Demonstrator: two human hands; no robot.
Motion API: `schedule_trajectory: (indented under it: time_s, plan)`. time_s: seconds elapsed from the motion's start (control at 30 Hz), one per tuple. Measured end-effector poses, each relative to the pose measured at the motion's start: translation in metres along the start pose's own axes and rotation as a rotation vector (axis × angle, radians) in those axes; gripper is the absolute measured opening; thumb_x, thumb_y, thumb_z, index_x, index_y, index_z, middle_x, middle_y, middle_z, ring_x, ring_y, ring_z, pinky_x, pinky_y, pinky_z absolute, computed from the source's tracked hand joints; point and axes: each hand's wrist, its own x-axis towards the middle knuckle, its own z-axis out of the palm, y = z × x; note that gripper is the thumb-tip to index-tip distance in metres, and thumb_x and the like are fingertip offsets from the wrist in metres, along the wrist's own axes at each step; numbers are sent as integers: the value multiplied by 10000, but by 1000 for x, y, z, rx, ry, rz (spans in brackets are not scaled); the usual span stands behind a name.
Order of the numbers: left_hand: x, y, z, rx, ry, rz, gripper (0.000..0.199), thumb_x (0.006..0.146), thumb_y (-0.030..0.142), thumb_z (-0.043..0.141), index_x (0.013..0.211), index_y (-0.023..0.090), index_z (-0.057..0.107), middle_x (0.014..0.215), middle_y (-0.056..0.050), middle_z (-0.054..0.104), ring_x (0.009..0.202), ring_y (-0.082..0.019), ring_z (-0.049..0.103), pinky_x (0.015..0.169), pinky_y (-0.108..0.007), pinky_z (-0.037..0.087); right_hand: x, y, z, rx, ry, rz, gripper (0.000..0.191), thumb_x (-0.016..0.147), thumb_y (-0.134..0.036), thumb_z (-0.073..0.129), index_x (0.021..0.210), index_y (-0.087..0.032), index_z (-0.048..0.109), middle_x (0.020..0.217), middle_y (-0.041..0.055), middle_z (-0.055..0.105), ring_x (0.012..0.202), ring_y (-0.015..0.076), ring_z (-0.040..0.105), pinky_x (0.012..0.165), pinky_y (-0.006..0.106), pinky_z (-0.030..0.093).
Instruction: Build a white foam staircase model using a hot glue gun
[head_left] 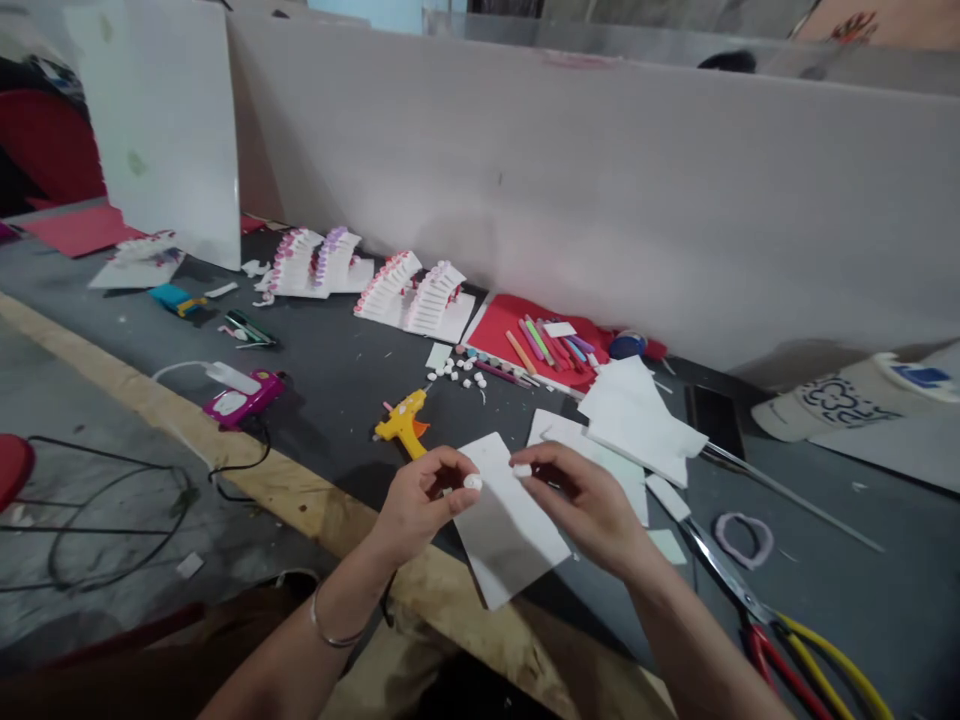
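Observation:
My left hand pinches a small round white piece between thumb and fingers. Opposite it, my right hand holds a second small white bit at its fingertips. Both hands hover over a white rectangular board at the table's near edge. Just left of the board lies a yellow hot glue gun, partly hidden by my left hand. Beyond it, several small white pieces are scattered on the dark table.
White models with curved rows of sticks stand along the back. Markers lie on red sheet. A purple power strip sits left. On the right are scissors, a metal rod, a phone and a tipped cup.

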Motion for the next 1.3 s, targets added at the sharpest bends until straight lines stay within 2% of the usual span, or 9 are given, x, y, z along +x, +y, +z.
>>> schedule_trajectory:
  time_s: [0.07, 0.17, 0.37, 0.53, 0.8, 1.0, 1.17, 1.3]
  plan:
    - [-3, -2, 9, -15, -37, -36, 365, 688, 431, 821, 873, 151, 678, 779, -21, 608, 698, -119, 530, 615, -205, 419, -22, -8, -1, 7, 15, -23, 150, 892, -273, 616, 1017, -222, 683, 927, 45, 734, 741, 146, 673, 684, 244, 548]
    - [-7, -3, 20, -6, -79, -50, 343, 697, 414, 819, 878, 151, 695, 778, -23, 619, 709, -121, 538, 627, -205, 424, -39, -10, -2, -30, 71, -53, 130, 891, -266, 622, 998, -224, 685, 902, 46, 755, 726, 152, 697, 671, 244, 562]
    - [-11, 1, 36, 59, -96, -23, 324, 723, 412, 799, 901, 157, 706, 802, -41, 657, 735, -144, 584, 662, -231, 466, -51, -1, -1, -165, 163, -229, 149, 949, -323, 580, 969, -235, 698, 825, 36, 759, 693, 151, 706, 643, 241, 566]
    - [-10, 4, 43, 217, -145, 101, 289, 788, 433, 740, 903, 168, 715, 830, -66, 681, 775, -176, 619, 704, -273, 496, -54, 5, 0, -248, 204, -340, 151, 967, -285, 555, 1003, -280, 701, 838, 30, 770, 715, 170, 716, 637, 275, 570]
    - [-8, 7, 44, 436, -167, 229, 254, 856, 422, 672, 912, 178, 716, 874, -79, 701, 797, -181, 635, 730, -285, 509, -53, 5, -3, -294, 269, -413, 153, 958, -188, 561, 1024, -262, 677, 814, 25, 770, 687, 157, 705, 620, 256, 561]
    - [-6, 8, 44, 538, -192, 355, 200, 905, 363, 625, 951, 188, 710, 897, -73, 715, 833, -175, 660, 779, -287, 527, -52, 7, -3, -292, 288, -435, 157, 951, -171, 577, 1041, -245, 682, 853, 36, 776, 733, 161, 719, 661, 262, 584]
    - [-7, 6, 44, 600, -183, 443, 177, 920, 318, 609, 975, 193, 722, 938, -90, 741, 878, -185, 693, 801, -297, 560, -52, 10, -2, -256, 271, -425, 237, 955, -157, 563, 1117, -270, 693, 935, 42, 785, 814, 170, 741, 715, 284, 610]
    - [-11, 6, 45, 656, -138, 435, 160, 903, 262, 631, 1026, 215, 723, 963, -71, 760, 846, -177, 713, 791, -289, 578, -55, 13, -1, -190, 272, -371, 306, 947, -143, 565, 1161, -312, 702, 1024, 43, 775, 897, 176, 741, 765, 292, 622]
